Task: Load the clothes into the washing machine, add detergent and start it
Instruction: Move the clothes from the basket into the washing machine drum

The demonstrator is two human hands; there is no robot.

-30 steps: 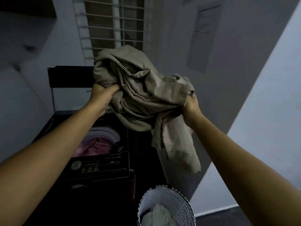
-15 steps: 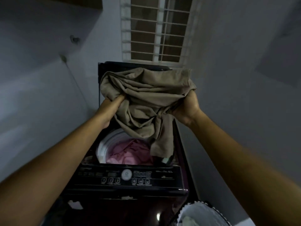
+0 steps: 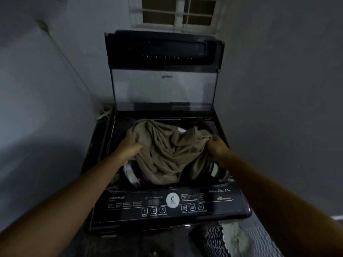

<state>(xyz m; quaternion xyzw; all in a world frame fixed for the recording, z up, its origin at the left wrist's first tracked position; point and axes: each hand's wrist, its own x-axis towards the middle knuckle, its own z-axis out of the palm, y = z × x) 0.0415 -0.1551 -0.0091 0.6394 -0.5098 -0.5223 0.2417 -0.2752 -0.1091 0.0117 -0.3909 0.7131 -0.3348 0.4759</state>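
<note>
The crumpled beige cloth garment [image 3: 167,153], held chest-high a second ago, now sinks into the open drum of the black top-loading washing machine [image 3: 167,204], left hand [image 3: 130,145] and right hand [image 3: 217,145] each clenched on it, so loading continues.

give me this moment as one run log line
step: loading clothes | left hand: gripping beige garment | right hand: gripping same garment | garment: over washer drum opening | lid: open

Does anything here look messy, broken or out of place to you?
Nothing looks broken or spilled. The beige garment is bunched over the washing machine's drum opening rather than down inside it, gripped by the left hand and right hand. The lid stands open, as loading requires.
</note>
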